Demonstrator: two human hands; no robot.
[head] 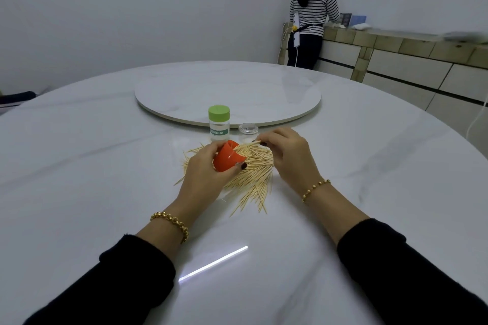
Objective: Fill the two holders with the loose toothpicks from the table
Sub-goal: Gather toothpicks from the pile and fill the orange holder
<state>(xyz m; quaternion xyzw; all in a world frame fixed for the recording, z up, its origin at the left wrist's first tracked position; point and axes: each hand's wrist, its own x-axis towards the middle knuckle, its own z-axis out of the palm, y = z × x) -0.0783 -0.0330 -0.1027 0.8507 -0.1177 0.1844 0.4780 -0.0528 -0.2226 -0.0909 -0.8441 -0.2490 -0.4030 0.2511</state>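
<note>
Your left hand (208,166) grips the orange cup (228,159), tilted with its mouth toward your right hand (285,150), which pinches a few toothpicks (248,145) at that mouth, just above the loose pile (253,179) on the table (105,153). Hold the cup steady, line the tips up and slide them in along the wall so none snag the rim; the green-capped holder (219,124) waits upright behind
</note>
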